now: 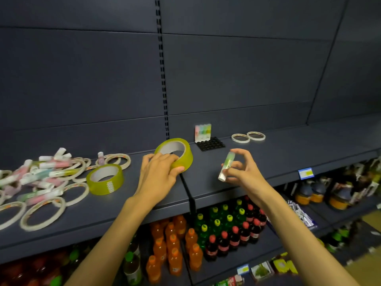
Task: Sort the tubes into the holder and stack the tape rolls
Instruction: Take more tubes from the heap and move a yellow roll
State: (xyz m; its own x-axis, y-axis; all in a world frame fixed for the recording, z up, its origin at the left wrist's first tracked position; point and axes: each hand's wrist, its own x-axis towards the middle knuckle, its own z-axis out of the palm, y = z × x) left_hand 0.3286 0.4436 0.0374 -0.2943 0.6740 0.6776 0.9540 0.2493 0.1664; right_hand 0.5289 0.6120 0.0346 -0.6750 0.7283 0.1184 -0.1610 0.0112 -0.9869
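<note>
My left hand (158,174) grips a wide yellow tape roll (181,151), tilted up off the dark shelf (288,153). My right hand (241,172) pinches a green-and-white tube (226,166) above the shelf. Behind them lies the black holder (210,143) with several pastel tubes (203,132) standing along its back row. Two thin white tape rolls (248,137) lie side by side to the right of the holder. A second yellow tape roll (105,179) sits flat on the left. A heap of tubes (41,174) and thin white tape rolls (42,213) covers the shelf's left end.
The dark back panel rises right behind the shelf. A blue price tag (306,173) hangs on the shelf's front edge. Below stand orange, green and dark red bottles (206,238); more packaged goods fill the lower shelves at right.
</note>
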